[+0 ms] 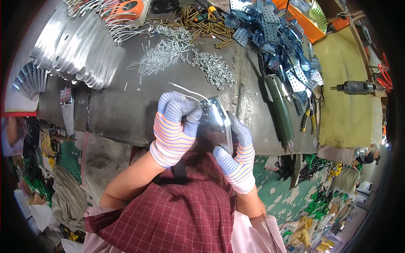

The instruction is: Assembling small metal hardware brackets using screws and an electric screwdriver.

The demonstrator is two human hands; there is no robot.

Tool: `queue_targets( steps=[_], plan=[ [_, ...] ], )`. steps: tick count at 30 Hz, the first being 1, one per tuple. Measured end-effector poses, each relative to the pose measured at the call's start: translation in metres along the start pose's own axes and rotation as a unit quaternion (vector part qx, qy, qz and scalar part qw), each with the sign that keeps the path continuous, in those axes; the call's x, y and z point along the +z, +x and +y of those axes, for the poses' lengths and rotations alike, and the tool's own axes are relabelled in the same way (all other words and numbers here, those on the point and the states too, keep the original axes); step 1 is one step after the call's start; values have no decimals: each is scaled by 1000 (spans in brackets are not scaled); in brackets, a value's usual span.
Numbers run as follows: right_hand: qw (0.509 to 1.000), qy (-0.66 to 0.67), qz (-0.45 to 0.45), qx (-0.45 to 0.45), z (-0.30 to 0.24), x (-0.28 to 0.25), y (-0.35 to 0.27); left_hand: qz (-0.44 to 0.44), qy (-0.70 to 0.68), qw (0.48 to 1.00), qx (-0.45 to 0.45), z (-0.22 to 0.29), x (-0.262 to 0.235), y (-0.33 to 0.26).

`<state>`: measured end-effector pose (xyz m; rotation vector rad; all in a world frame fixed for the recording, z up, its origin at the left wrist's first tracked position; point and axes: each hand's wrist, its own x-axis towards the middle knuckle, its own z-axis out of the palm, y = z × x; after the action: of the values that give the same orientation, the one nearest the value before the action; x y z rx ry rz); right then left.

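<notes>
Dark bench (pixel 114 109), near middle: holding plate (pixel 214 116), pinched at left edge in left hand (pixel 174 128), gripped along right side in right hand (pixel 240 162), with white wire (pixel 187 90) at far left. Probably fitting wire to plate; next, likely calls for steady grip and fine left fingerwork.

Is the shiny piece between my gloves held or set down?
The shiny piece is held: left hand on its left edge, right hand on its right. Can't tell whether it touches the bench.

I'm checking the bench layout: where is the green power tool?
In the head view, the green power tool lies right of the right hand, just left of the yellow-handled pliers.
</notes>
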<state>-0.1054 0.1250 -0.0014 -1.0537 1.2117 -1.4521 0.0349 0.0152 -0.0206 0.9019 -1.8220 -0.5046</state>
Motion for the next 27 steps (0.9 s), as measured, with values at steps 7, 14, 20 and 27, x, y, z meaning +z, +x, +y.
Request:
queue_targets(
  steps=[7,14,20,27],
  plan=[
    [997,-77,-13,-27,3,0,-4,-13,-7,1000,-19,-8,6,-5],
    [978,-177,97,-58,9,11,-9,23,-385,858,-338,46,15,-17],
    [940,-314,46,-126,11,1,-2,-79,-263,945,-175,19,28,-26],
    [673,-707,193,-105,-28,-127,32,-69,-216,969,-95,14,35,-32]
  ],
)
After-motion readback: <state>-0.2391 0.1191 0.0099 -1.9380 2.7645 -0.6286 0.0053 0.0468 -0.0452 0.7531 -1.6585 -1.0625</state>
